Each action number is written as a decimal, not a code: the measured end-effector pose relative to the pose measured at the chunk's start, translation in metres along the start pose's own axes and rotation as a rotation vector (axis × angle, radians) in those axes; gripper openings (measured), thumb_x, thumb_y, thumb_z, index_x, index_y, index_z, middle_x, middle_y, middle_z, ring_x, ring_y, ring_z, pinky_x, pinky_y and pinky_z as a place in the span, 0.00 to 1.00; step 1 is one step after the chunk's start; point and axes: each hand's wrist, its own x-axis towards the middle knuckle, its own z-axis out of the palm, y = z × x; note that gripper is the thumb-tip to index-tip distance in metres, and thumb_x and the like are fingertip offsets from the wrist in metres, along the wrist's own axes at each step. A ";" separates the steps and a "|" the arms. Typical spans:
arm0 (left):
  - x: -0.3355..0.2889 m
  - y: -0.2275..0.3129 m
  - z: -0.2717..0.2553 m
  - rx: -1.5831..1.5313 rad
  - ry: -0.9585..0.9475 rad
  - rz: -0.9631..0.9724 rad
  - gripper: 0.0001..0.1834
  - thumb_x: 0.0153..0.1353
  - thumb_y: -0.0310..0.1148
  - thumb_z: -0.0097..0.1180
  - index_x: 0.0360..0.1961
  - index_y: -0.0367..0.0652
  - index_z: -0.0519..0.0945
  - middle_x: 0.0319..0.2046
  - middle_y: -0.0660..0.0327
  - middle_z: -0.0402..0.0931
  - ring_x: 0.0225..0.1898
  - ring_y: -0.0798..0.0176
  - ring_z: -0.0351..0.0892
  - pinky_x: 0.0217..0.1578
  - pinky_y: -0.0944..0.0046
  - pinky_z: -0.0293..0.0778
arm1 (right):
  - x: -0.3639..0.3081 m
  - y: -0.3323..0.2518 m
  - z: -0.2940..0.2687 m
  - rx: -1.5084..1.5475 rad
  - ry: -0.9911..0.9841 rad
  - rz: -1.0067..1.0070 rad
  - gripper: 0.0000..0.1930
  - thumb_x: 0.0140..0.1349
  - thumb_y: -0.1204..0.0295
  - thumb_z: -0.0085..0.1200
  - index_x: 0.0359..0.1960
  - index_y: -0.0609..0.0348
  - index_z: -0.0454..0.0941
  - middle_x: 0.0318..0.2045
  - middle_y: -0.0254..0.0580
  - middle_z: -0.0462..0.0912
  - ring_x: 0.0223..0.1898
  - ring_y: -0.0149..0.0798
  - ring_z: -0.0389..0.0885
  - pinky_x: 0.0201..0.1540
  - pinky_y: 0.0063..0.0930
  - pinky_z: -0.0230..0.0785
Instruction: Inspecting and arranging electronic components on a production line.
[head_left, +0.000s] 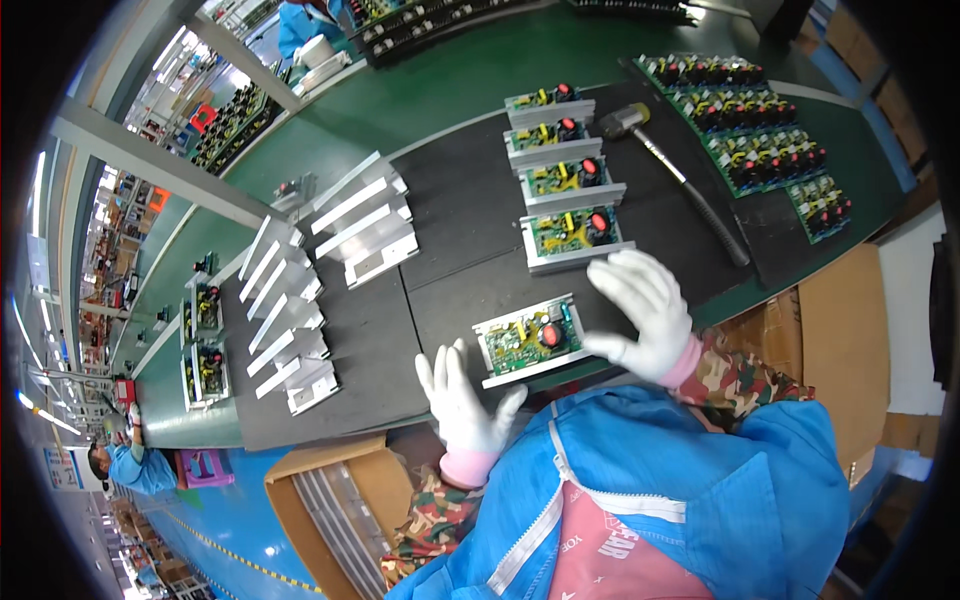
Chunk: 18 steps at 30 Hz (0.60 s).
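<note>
Directly in front of me a green circuit board with a red round part sits in a silver metal bracket (505, 350) on the black mat. My left hand (465, 405), in a white glove, is just left of it, fingers spread and holding nothing. On the other side, my gloved right hand (642, 310) is open, its thumb close to the bracket's right end; whether it touches I cannot tell. Beyond my right hand stands a row of several boards in brackets (575, 235). A hammer (680, 175) with a black grip lies to the right of that row.
Bare silver brackets (365, 220) stand in rows at left on the mat (450, 230). Loose circuit boards (765, 150) lie in rows at the far right. Cardboard boxes (845, 345) flank me below the table edge. Another person (140, 465) is at the far left.
</note>
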 end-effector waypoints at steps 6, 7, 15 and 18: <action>0.003 -0.015 -0.021 0.077 0.177 0.059 0.45 0.64 0.56 0.56 0.67 0.27 0.62 0.65 0.39 0.65 0.66 0.33 0.63 0.72 0.31 0.45 | 0.102 0.089 -0.011 -0.179 0.007 -0.134 0.29 0.60 0.57 0.59 0.62 0.54 0.75 0.61 0.43 0.79 0.56 0.50 0.78 0.64 0.42 0.65; 0.002 -0.022 -0.024 0.116 0.194 0.029 0.45 0.64 0.56 0.55 0.68 0.27 0.62 0.66 0.39 0.64 0.67 0.33 0.62 0.72 0.31 0.45 | 0.121 0.102 -0.007 -0.183 0.016 -0.150 0.29 0.60 0.57 0.59 0.62 0.54 0.75 0.61 0.43 0.79 0.56 0.50 0.78 0.64 0.42 0.65; -0.003 -0.064 -0.036 0.359 0.308 -0.069 0.43 0.65 0.56 0.52 0.68 0.29 0.62 0.68 0.39 0.61 0.70 0.32 0.56 0.72 0.30 0.44 | 0.229 0.230 0.039 -0.431 -0.615 0.148 0.33 0.51 0.70 0.56 0.64 0.41 0.75 0.61 0.43 0.79 0.54 0.54 0.80 0.58 0.41 0.73; -0.016 -0.077 -0.035 0.474 0.234 -0.073 0.42 0.66 0.55 0.51 0.68 0.29 0.63 0.68 0.38 0.61 0.70 0.31 0.56 0.72 0.30 0.44 | 0.251 0.225 0.052 -0.430 -0.679 0.153 0.32 0.47 0.73 0.56 0.60 0.41 0.79 0.57 0.39 0.82 0.52 0.52 0.81 0.56 0.42 0.75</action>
